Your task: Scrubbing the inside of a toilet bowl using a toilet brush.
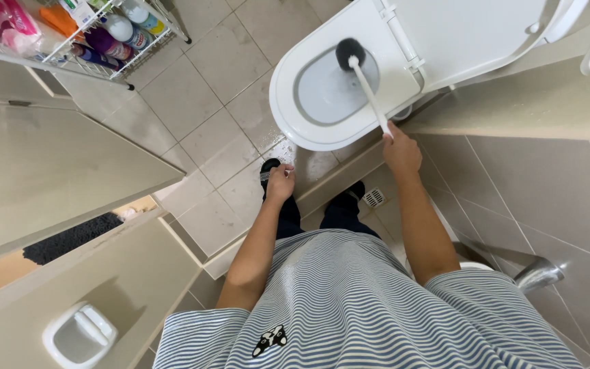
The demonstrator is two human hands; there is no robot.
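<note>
**Head view: brush in the bowl, right hand on the handle**

I see one view only, from the head camera looking straight down. The right hand (401,152) has its fingers wrapped around the near end of a white toilet brush (365,85), gripping the handle so the shaft slants away from the body. The dark bristle head sits inside the toilet bowl (288,102), against the far rim by the hinge; I judge the long grip keeps the hand clear of the bowl. The left hand (281,182) hangs low over the floor tiles (206,102), fingers curled loosely; I cannot tell whether it pinches anything. The lid (472,34) is raised, leaving the bowl open.

At the floor's far-left corner, a white wire rack (114,34) holds coloured bottles. A round floor drain (374,197) shows between the feet. A white wall holder (80,335) sits low on the left wall.
</note>
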